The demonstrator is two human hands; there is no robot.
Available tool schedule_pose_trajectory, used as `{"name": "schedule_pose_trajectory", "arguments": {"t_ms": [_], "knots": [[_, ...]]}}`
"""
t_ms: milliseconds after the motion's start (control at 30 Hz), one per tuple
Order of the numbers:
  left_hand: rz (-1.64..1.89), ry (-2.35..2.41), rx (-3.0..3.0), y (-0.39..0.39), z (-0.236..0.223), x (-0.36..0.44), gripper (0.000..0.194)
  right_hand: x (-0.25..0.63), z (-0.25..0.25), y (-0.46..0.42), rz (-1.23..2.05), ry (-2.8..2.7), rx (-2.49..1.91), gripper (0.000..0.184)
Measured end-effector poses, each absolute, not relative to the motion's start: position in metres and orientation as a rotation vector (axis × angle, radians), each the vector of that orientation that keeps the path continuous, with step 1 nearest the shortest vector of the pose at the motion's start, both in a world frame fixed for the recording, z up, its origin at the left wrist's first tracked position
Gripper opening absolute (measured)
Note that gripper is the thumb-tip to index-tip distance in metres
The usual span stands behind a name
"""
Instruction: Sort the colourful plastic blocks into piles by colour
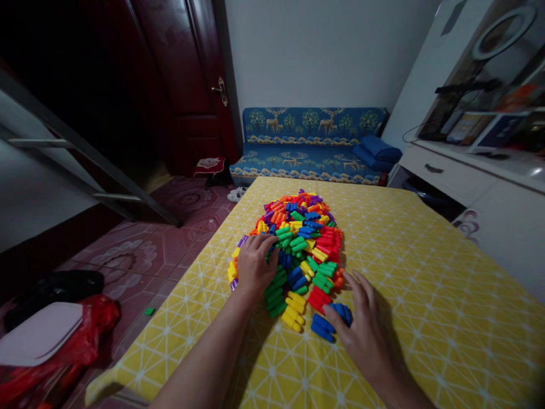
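A heap of small plastic bullet-shaped blocks [304,238] in red, orange, yellow, green, blue and purple lies on a table under a yellow patterned cloth [426,284]. My left hand [254,262] rests on the heap's near left side, fingers curled onto green and blue pieces. My right hand [361,324] lies at the heap's near edge with fingers stretched out; its thumb and forefinger touch a cluster of blue blocks [330,321]. Yellow blocks [293,313] and red ones [319,297] sit between my hands.
A blue patterned sofa [310,142] stands beyond the table, next to a dark red door [191,85]. White cabinets with shelves [489,170] run along the right. On the tiled floor at left lie a red bag [89,335], a pale board [40,332] and metal ladder rails [85,153].
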State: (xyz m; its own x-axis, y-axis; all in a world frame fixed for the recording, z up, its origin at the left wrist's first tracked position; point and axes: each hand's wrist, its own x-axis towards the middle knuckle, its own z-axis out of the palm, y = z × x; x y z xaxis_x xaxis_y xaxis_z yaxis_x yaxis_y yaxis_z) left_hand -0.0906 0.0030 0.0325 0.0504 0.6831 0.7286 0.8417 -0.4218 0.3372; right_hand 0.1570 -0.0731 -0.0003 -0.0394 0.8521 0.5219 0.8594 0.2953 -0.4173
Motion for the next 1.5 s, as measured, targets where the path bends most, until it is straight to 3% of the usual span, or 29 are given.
{"name": "schedule_pose_trajectory", "arguments": {"t_ms": [100, 567, 733, 1033, 1333, 1500], "knots": [[-1.288, -1.617, -2.119, 0.002, 0.034, -0.091, 0.02, 0.139, -0.008, -0.09, -0.048, -2.008, -1.524, 0.075], [-1.349, -1.689, -2.146, 0.003, 0.029, -0.091, 0.022, 0.075, 0.001, -0.042, 0.469, -2.097, -1.004, 0.055], [-1.391, -1.577, -2.218, 0.005, 0.026, -0.09, 0.021, 0.09, 0.005, -0.04, 0.34, -1.855, -0.914, 0.054], [-1.477, -1.618, -2.203, 0.004, 0.036, -0.091, 0.02, 0.096, -0.001, -0.032, 0.225, -1.496, -1.163, 0.039], [-1.138, -1.76, -2.357, 0.022, 0.05, -0.033, 0.05, 0.098, -0.009, -0.037, 0.48, -1.41, -1.218, 0.045], [-1.011, -1.776, -2.435, 0.016, 0.044, -0.023, 0.028, 0.099, -0.012, -0.044, 0.546, -1.414, -1.183, 0.035]]}}
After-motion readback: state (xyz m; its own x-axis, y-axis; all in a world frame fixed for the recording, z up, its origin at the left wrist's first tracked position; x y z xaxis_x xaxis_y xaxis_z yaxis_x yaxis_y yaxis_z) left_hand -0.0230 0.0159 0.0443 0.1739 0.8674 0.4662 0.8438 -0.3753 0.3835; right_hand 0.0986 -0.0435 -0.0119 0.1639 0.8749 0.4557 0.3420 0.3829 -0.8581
